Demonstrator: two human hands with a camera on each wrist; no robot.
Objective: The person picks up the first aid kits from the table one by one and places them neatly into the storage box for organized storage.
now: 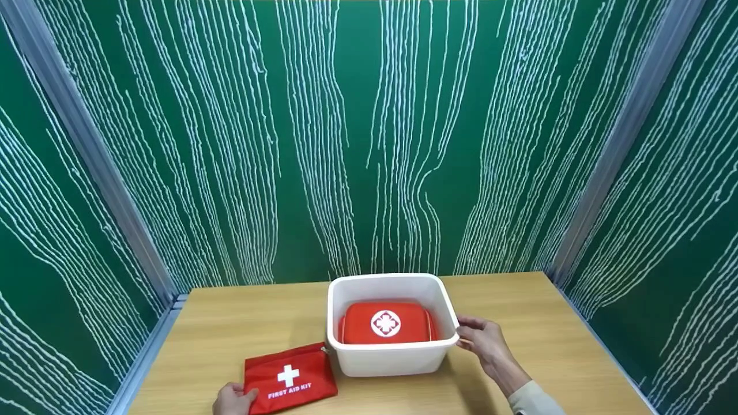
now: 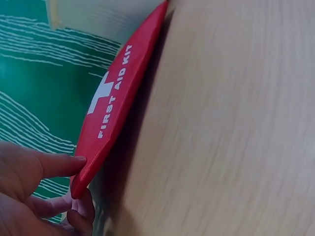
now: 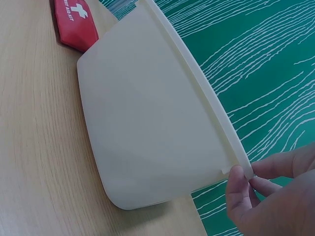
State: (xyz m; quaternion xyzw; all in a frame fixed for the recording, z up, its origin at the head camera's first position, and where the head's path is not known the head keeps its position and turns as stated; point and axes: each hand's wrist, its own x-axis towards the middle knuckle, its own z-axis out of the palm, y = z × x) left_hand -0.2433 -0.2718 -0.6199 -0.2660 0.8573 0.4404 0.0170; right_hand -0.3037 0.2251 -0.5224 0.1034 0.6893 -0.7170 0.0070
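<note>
A flat red first aid pouch (image 1: 271, 374) with a white cross lies left of a white plastic bin (image 1: 398, 360). My left hand (image 1: 233, 399) pinches the pouch's left end; in the left wrist view the thumb is on top and the fingers curl underneath the pouch (image 2: 115, 98). Inside the bin sits a red first aid case (image 1: 360, 325) with a round white emblem. My right hand (image 1: 484, 343) grips the bin's right rim. In the right wrist view, thumb and fingers pinch a rim corner of the bin (image 3: 147, 113).
Both items stand on a light wooden table (image 1: 242, 317). Behind it rises a green wall (image 1: 357, 144) with white wavy lines, and grey metal posts (image 1: 622, 132) mark the corners. Similar green panels close off the left and right sides.
</note>
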